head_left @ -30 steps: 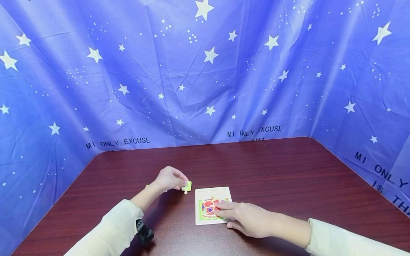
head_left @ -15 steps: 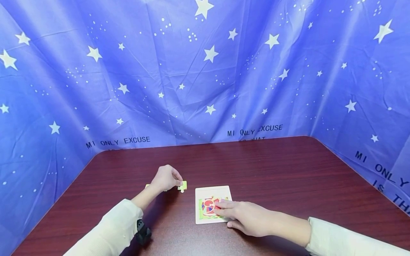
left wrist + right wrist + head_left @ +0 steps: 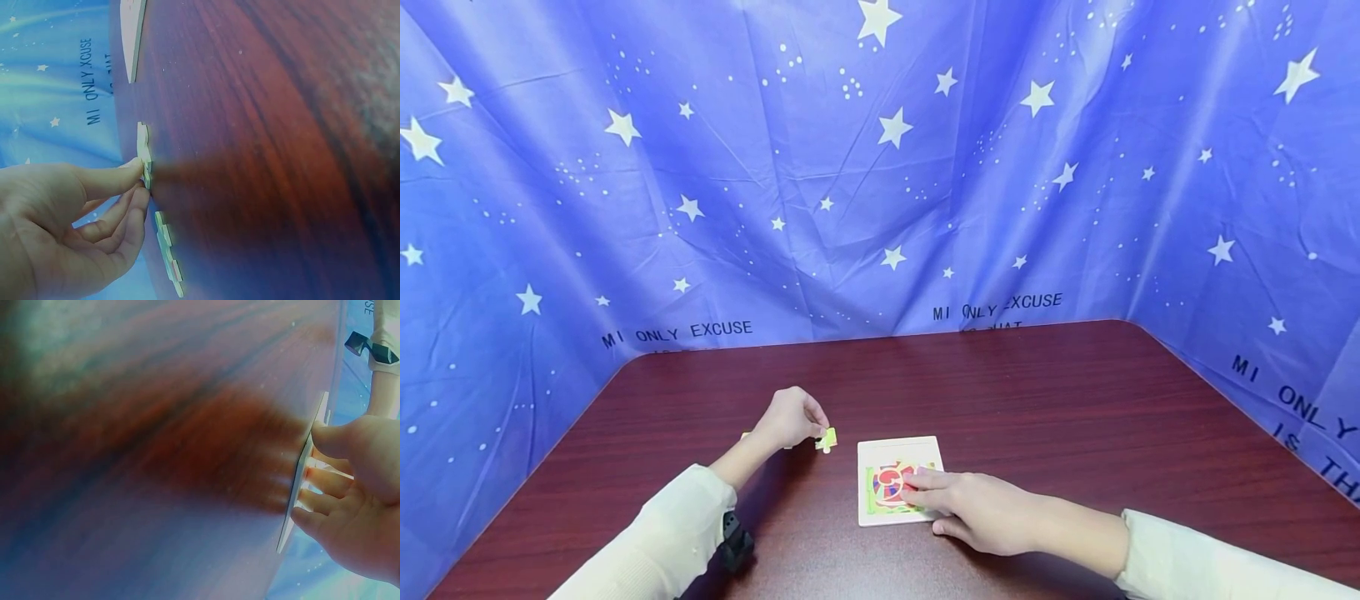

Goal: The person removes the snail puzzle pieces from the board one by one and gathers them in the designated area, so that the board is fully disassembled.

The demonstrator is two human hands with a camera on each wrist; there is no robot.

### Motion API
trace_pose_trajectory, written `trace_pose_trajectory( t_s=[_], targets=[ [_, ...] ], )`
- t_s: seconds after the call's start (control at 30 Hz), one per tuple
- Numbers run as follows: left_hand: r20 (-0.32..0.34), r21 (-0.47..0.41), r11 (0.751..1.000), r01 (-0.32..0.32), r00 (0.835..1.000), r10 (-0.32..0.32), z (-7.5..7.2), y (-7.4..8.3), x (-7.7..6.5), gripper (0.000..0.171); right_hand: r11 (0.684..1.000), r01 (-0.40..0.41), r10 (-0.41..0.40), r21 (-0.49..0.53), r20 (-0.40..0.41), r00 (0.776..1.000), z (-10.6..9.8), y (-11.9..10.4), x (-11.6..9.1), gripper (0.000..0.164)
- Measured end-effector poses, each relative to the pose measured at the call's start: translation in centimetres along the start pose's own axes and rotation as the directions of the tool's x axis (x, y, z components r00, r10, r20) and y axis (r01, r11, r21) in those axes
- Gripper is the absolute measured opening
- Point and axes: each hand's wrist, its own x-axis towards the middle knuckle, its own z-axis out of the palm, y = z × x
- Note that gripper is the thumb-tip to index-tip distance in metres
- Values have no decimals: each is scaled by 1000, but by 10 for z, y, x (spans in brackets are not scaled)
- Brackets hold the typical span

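My left hand (image 3: 792, 418) pinches a small light-green puzzle piece (image 3: 827, 439) between thumb and fingers on the dark wooden table; the left wrist view shows that puzzle piece (image 3: 144, 155) at the fingertips (image 3: 139, 165). More loose pieces (image 3: 169, 251) lie just beside that hand. To the right lies a square white puzzle board (image 3: 897, 450) with a partly filled red, blue and green picture. My right hand (image 3: 973, 508) rests on the board's near right part, straight fingers pressing on the picture, thumb at the board's (image 3: 304, 475) edge.
The dark red-brown table (image 3: 1075, 400) is walled on three sides by a blue star-printed cloth (image 3: 880, 167). A black wrist-camera strap (image 3: 736, 543) sits on my left sleeve.
My left hand drew the green piece slightly left, away from the board, and turned it a little. My right hand stayed on the board.
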Motion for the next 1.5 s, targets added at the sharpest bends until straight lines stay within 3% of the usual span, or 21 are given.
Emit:
trace_pose_trajectory(
  t_s=[0.4,0.9,1.1,1.23,1.33,1.5],
  targets=[
    [17,-1,1000,-17,1000,17,1,-1,3,12,999,46,-47,-21,-41,998,1,1,-1,46],
    [15,-14,1000,-23,1000,23,1,0,1,10,999,43,-44,-16,-43,998,2,0,-1,45],
    [6,-41,999,-1,1000,1,2,7,-5,5,1000,28,-28,-7,-36,999,2,-1,0,46],
    [11,-75,996,-53,998,54,6,18,-11,5,999,36,-36,-13,-39,999,0,-1,0,46],
    [40,-100,983,-151,987,156,9,26,-15,6,999,41,-42,-16,-45,998,-1,-1,0,46],
    [129,-119,942,-313,936,327,16,40,-26,10,999,31,-31,6,-32,999,0,-1,0,45]
  ],
)
